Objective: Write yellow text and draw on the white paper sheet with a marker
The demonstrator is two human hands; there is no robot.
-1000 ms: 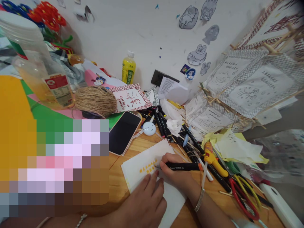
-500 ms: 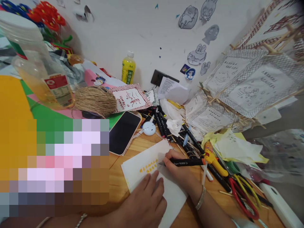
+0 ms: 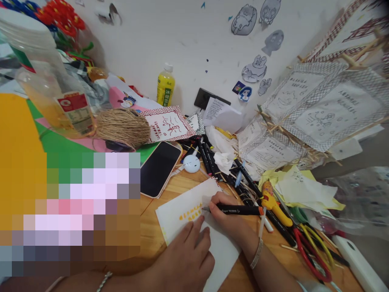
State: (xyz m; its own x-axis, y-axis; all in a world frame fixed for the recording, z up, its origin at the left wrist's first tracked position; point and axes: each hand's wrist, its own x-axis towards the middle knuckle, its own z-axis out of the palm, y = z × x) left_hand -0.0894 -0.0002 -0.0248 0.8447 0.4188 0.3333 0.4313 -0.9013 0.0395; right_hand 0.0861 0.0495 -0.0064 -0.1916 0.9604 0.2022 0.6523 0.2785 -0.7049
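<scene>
A white sheet of paper lies at a slant on the wooden table, with two short rows of yellow-orange writing on it. My right hand is closed round a black marker with an orange end. The marker's tip meets the paper at the right end of the writing. My left hand rests on the sheet just below the writing, its fingers stretched out and slightly apart. It holds nothing.
A phone and a twine ball sit left of the paper. Right of it are scattered markers, a yellow glue gun and red-handled scissors. Behind stand a yellow-green bottle and stick-framed drawings.
Both hands and the paper keep nearly the same place. The marker's tip stays at the right end of the writing, and the view has shifted very slightly.
</scene>
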